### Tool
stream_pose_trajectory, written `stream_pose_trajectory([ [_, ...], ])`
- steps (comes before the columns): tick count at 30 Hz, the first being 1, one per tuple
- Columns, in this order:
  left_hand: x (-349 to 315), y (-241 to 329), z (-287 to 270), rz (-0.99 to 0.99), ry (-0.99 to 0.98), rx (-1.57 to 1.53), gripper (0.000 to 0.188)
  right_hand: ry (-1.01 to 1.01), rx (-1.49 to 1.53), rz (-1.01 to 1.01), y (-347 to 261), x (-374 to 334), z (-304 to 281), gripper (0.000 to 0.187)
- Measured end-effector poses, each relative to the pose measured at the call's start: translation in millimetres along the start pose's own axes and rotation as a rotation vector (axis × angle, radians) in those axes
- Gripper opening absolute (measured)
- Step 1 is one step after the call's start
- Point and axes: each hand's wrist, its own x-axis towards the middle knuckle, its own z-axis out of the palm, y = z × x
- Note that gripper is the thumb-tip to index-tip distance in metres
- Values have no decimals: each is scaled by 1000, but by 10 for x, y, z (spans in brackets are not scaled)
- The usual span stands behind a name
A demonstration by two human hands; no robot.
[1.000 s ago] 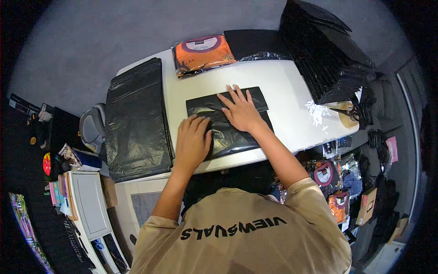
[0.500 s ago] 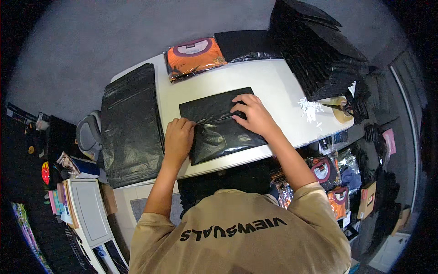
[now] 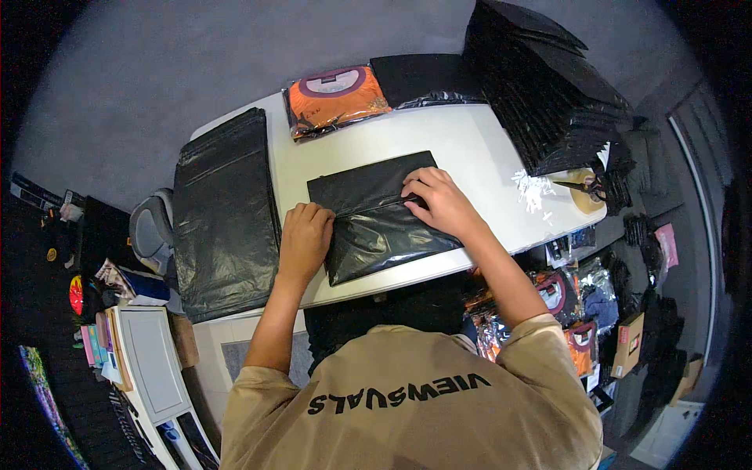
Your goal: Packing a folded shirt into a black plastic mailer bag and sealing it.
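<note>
A shiny black plastic bag (image 3: 392,239) lies flat in front of me at the table's near edge. A matte black upper part (image 3: 360,178) shows beyond a crosswise edge in its middle. My left hand (image 3: 306,235) is closed on the left end of that edge, fingertips pressed together. At the other end, my right hand (image 3: 442,202) has its fingers bent and its thumb below them, gripping the bag near the same edge. What lies inside the bag is hidden.
A pile of large black plastic bags (image 3: 223,211) lies left on the white table (image 3: 470,145). At the back are a bagged orange shirt (image 3: 338,102) and flat black packets (image 3: 427,77). A tall black stack (image 3: 540,86), white scraps (image 3: 531,190) and scissors (image 3: 576,186) are at right.
My right hand has shifted slightly to the right and down along the bag's edge. My left hand stays almost in place, and the bag hardly moves.
</note>
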Motion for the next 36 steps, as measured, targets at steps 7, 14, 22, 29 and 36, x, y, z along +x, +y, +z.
stream_pose_trajectory([
  [7,12,-17,-27,19,-10,-16,10,24,-38,19,185,-147,-72,16],
  [14,-36,-105,-7,42,-45,-6,9,67,15,20,201,-230,-66,10],
  [22,227,123,7,-16,-50,-152,16,48,21,87,153,-327,-80,14],
  [29,781,534,871,17,-187,29,52,118,17,228,-84,-387,-49,19],
  [36,688,436,1050,-76,-229,138,68,81,-39,338,44,-29,-5,29],
])
